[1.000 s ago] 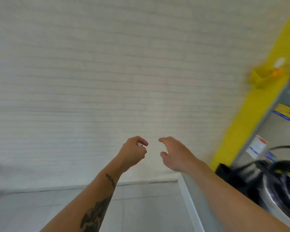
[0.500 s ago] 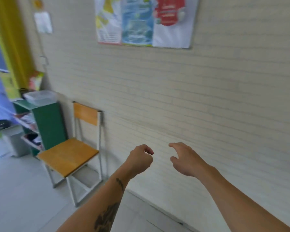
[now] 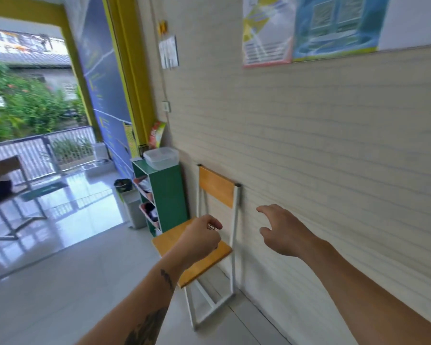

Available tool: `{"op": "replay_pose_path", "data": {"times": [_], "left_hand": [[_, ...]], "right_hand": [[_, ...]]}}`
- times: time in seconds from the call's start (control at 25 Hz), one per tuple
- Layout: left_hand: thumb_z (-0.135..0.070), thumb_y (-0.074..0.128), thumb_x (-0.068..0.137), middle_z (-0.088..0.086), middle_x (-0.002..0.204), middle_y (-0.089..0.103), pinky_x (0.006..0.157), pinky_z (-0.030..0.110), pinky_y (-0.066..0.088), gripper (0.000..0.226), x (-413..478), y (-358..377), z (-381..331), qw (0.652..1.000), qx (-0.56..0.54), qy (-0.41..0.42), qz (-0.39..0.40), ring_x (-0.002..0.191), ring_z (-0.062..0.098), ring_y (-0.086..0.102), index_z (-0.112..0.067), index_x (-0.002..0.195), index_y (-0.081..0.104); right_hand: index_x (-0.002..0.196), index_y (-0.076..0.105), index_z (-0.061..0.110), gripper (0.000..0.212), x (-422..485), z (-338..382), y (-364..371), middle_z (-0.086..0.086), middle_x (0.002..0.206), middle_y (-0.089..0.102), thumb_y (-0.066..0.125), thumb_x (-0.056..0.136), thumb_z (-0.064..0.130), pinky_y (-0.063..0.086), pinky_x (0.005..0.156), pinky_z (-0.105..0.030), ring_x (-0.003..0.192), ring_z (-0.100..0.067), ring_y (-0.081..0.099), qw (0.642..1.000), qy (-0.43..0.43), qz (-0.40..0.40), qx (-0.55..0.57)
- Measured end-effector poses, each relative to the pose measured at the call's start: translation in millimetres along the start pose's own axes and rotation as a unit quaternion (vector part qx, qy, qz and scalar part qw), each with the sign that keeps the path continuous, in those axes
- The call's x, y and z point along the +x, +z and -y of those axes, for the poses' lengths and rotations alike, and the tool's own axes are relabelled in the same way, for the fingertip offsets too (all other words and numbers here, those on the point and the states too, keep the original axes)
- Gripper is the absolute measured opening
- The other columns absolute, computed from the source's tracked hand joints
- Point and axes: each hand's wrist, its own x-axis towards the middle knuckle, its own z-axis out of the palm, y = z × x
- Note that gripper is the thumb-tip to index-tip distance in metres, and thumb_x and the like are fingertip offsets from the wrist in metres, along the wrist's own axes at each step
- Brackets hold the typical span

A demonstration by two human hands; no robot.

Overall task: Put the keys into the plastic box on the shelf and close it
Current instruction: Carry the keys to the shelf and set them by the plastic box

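My left hand (image 3: 201,239) is a closed fist, and a small bit of metal, the keys (image 3: 211,227), shows between its thumb and forefinger. My right hand (image 3: 283,231) hovers beside it with fingers spread, holding nothing. A clear plastic box (image 3: 161,158) with its lid on stands on top of a green shelf (image 3: 168,195) against the wall, well ahead of both hands. Both hands are held out in the air above a chair.
A wooden chair (image 3: 209,245) with a white frame stands against the wall between me and the shelf. A grey bin (image 3: 132,205) sits left of the shelf. A table (image 3: 3,168) is at the far left. The tiled floor runs to an open doorway.
The view has swung left from a bare wall to the hallway, bringing the chair, shelf and box into sight and nearer. Both hands keep the same pose, left still closed.
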Motion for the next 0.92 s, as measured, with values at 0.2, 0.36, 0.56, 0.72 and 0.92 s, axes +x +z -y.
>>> {"op": "replay_pose_path", "data": {"times": [0.2,0.36,0.56,0.72,0.92], "left_hand": [[-0.005,0.047,0.082,0.015,0.095,0.070,0.060,0.032,0.051,0.027,82.2,-65.4,7.7,0.997,-0.025,-0.029,-0.066,0.074,0.022,0.063,-0.025,0.092,0.061],[-0.003,0.048,0.083,0.017,0.095,0.068,0.058,0.030,0.049,0.027,132.4,-118.3,35.8,0.994,-0.040,-0.042,-0.091,0.070,0.021,0.060,-0.021,0.097,0.062],[-0.002,0.050,0.081,0.015,0.092,0.063,0.051,0.024,0.046,0.025,210.4,-198.7,82.4,0.993,-0.055,-0.026,-0.099,0.067,0.021,0.058,-0.021,0.092,0.062],[-0.007,0.046,0.072,0.021,0.106,0.061,0.043,0.014,0.044,0.033,271.4,-275.9,119.4,0.993,-0.045,-0.024,-0.104,0.088,0.028,0.062,-0.031,0.086,0.064],[-0.006,0.049,0.075,0.018,0.089,0.070,0.054,0.029,0.047,0.028,330.8,-362.1,146.3,0.995,-0.020,-0.007,-0.094,0.065,0.022,0.060,-0.026,0.088,0.064]], "right_hand": [[0.149,0.031,0.022,0.058,134.6,37.6,11.7,-0.001,0.153,0.036,0.047,0.094,0.026,0.040,0.107,-0.042,0.136,-0.022,0.038,0.998,-0.052,0.017,0.014],[0.150,0.030,0.020,0.056,212.5,85.3,38.0,-0.001,0.153,0.035,0.046,0.096,0.021,0.037,0.110,-0.039,0.139,-0.022,0.034,0.995,-0.088,0.042,0.010],[0.150,0.031,0.021,0.057,297.4,148.2,84.2,-0.001,0.154,0.035,0.045,0.095,0.022,0.037,0.110,-0.039,0.138,-0.023,0.036,0.995,-0.091,0.040,0.001],[0.152,0.028,0.020,0.060,358.6,212.7,117.3,-0.001,0.156,0.032,0.045,0.094,0.021,0.036,0.111,-0.039,0.140,-0.021,0.034,0.997,-0.074,0.036,0.012],[0.152,0.025,0.019,0.062,433.8,281.4,159.0,-0.002,0.159,0.028,0.045,0.094,0.020,0.031,0.114,-0.040,0.144,-0.022,0.027,0.997,-0.057,0.048,0.019]]}}
